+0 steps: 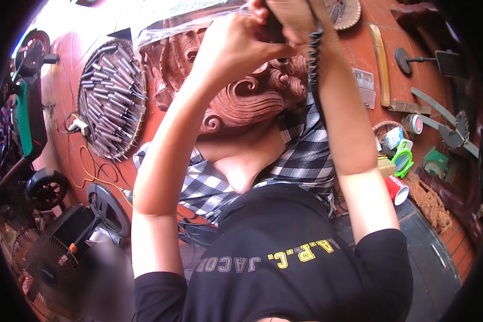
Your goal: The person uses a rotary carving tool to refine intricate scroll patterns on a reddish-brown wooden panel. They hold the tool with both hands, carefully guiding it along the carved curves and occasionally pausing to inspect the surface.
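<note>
A reddish-brown wood carving (247, 104) with curls and flowing grooves lies in front of me, close to my crossed legs. Over its far part both arms are stretched out. My left hand (239, 43) and my right hand (292, 19) are closed around a dark object (274, 28), mostly covered by fingers, so its kind is hidden. Along my right wrist and forearm hangs a black cord (314, 59), partly coiled. A transparent plastic sheet (193, 24) lies behind the carving.
On the left, a round woven tray (142, 115) holds several carving chisels (110, 94); an orange cable (84, 166) and a fan (48, 273) are nearer. To the right are a wooden strip (380, 64), a red cup (397, 190), a green-rimmed item (402, 160) and a toothed metal disc (456, 131).
</note>
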The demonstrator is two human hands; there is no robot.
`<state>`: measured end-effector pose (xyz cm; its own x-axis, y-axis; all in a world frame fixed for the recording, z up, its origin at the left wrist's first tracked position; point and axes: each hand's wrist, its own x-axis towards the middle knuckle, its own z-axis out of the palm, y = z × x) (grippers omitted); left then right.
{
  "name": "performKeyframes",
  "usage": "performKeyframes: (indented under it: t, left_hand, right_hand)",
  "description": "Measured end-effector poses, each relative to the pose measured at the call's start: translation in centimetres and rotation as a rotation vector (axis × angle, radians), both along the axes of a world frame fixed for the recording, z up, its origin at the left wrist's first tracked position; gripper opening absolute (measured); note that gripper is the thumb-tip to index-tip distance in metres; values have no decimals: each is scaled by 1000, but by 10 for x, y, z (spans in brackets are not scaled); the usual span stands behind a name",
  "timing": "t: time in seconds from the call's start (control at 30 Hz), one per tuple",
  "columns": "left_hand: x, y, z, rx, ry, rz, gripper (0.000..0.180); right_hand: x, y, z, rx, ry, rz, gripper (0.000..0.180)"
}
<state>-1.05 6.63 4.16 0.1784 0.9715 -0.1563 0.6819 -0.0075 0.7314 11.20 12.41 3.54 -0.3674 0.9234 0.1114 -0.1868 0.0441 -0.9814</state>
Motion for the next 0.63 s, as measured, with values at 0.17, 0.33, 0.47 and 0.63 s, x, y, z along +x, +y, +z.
performKeyframes:
  t: [0.17,0.33,0.47,0.63]
  left_hand:
    - [8,-1,6,-94,-123,132,37]
    - [-1,-14,-20,68,-73,272,34]
    - [10,-19,-28,182,-234,422,29]
    - [1,-26,-60,545,-323,467,31]
  right_hand:
    - [-2,7,-2,-235,119,71,35]
    - [-26,31,-24,-10,-27,298,42]
    - [-34,22,7,129,-321,350,52]
    - [-52,-14,7,463,-296,371,43]
